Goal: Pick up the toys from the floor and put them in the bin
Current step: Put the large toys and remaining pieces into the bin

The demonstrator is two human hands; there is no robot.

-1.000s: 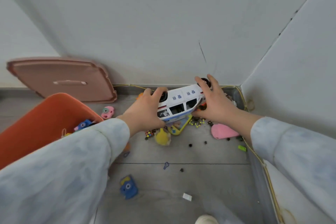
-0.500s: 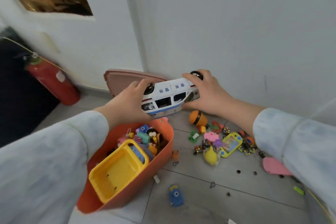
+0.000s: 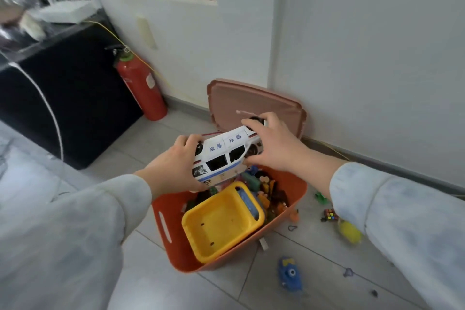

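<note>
Both hands, left hand (image 3: pixel 176 166) and right hand (image 3: pixel 274 146), grip the white plastic toy van (image 3: pixel 224 156) lengthwise, tilted, directly above the orange plastic bin (image 3: pixel 171 239) at frame centre.

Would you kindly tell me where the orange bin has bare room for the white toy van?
The yellow tub, in the near half of the orange bin, is bare inside. Beyond it, small toys crowd the far half. Outside, tiles between bin, black cabinet and fire extinguisher are free; right of the bin lie a puzzle cube and blue toy.
</note>
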